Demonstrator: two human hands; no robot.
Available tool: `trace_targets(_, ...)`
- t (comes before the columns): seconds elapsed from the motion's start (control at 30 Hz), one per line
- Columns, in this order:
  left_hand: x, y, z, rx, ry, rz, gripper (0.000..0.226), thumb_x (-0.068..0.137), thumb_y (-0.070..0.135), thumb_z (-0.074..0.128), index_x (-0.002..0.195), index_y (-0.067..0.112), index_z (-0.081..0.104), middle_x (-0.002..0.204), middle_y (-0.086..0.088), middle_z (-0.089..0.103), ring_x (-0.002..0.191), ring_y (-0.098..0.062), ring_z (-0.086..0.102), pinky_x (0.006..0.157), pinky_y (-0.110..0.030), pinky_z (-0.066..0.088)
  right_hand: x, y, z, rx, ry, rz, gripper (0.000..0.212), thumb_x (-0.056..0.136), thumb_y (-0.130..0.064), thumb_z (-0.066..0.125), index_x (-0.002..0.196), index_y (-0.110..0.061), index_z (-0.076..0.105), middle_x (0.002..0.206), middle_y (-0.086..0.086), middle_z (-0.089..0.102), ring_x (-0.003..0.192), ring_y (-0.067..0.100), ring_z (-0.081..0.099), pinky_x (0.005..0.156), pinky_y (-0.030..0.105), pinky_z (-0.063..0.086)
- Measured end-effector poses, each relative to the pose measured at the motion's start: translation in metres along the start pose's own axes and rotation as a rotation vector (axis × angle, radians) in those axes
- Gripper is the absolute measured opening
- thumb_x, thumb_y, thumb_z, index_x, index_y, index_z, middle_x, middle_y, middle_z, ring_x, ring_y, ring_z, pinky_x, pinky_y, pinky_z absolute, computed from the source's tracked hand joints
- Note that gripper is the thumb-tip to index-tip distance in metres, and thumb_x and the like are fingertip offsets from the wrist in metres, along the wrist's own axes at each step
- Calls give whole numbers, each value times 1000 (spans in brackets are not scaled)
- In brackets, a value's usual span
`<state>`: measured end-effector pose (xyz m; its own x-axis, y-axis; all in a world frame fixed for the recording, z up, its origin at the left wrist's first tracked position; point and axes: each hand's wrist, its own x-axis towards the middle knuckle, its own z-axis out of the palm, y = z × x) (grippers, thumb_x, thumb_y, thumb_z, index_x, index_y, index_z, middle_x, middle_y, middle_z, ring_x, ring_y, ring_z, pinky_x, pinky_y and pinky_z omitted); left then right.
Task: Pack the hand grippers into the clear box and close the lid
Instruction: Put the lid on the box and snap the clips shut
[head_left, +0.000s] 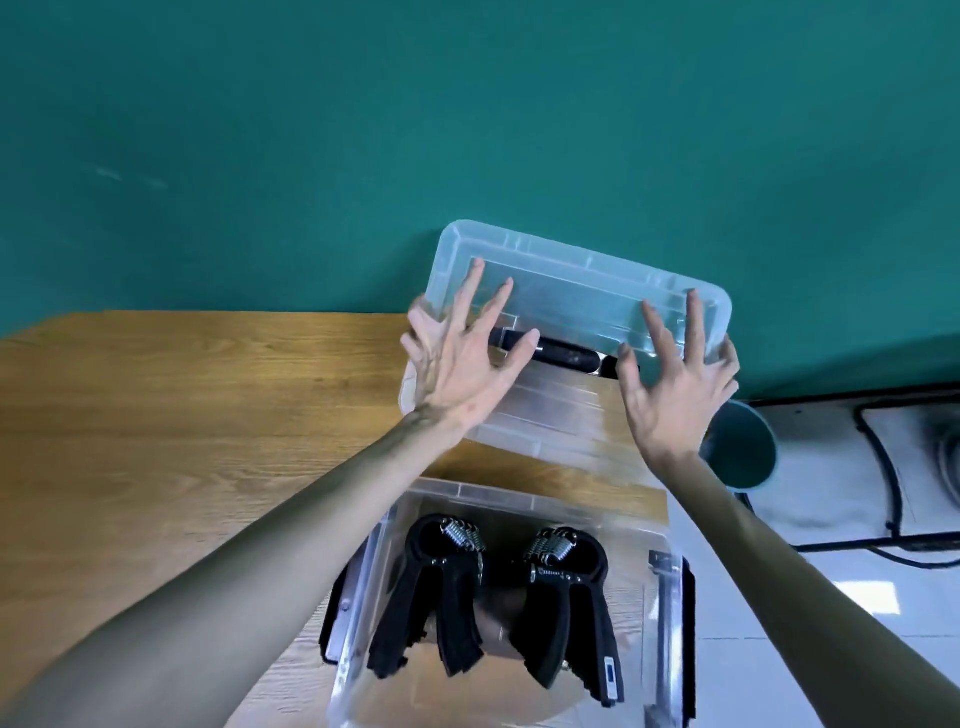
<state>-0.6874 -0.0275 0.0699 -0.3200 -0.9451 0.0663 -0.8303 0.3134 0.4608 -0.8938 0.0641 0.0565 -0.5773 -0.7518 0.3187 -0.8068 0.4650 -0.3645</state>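
Two black hand grippers with steel springs, one on the left (426, 587) and one on the right (566, 597), lie side by side inside the clear box (519, 499) near the table's front right corner. The clear lid (582, 291), with a black handle (566, 356), is beyond the box, tilted, its far edge against the green wall. My left hand (462, 364) grips the lid's left end with fingers spread over its top and thumb around the edge. My right hand (675, 384) grips the right end the same way.
The wooden table (182, 415) stretches to the left of the box. A teal cup-like bin (743, 447) stands on the floor just right of the table, beside black cables (883, 467) on a white floor. Black latches sit on the box's left and right sides.
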Motion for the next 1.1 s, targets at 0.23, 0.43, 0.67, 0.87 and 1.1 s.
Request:
trace_targets(0.23,-32,24,-39,-39,90,-1,70,93,79,31,156,50,26,168,24,-5,133,-35,23,99,-45,34,-2,-16,-57,-10,104,-23,43,95,-56,48,137,-46,54,161,-15,29,128,44,37,90,46,35)
trace_targets(0.43,-112,14,-54,-29,65,-14,69,93,79,32,156,52,26,167,27,-7,128,-35,23,97,-41,29,-78,-16,-86,-20,40,-35,45,95,-56,48,138,-46,52,162,-16,26,129,46,35,95,50,35)
trace_targets(0.67,-196,-5,-55,25,35,-6,69,94,78,31,156,49,29,168,25,-4,127,-37,26,97,-46,34,-170,-8,-99,-18,37,-9,44,95,-55,48,136,-43,56,161,-13,30,125,45,37,94,51,35)
trace_targets(0.87,-246,-18,-47,53,-31,-39,69,94,78,31,156,49,28,167,25,-7,125,-36,25,96,-45,33,-217,3,-99,-97,-52,-5,49,93,-60,43,139,-45,51,162,-13,27,126,46,37,92,54,40)
trace_targets(1.1,-272,-27,-28,126,-140,-99,72,93,79,28,157,48,25,169,22,-6,127,-41,25,96,-47,33,-242,21,-85,-126,-205,-47,51,93,-61,44,139,-41,52,162,-10,28,123,49,39,96,57,39)
